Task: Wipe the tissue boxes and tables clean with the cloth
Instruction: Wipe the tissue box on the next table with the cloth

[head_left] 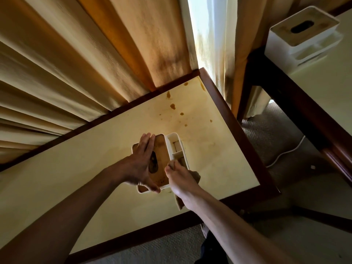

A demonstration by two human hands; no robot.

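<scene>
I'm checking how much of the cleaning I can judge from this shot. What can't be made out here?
- Head view: much of the tissue box lid lies under the left hand.
- The cloth is mostly covered by the right hand; only its corners show.
- The box's side compartments are too small to read their contents.
- The second tissue box and its table are cut off by the right edge.

The white tissue box (162, 149) with brown slotted lid stands on the stained cream table (200, 130); a tan cloth (196, 176) lies crumpled against its near right compartment.
</scene>
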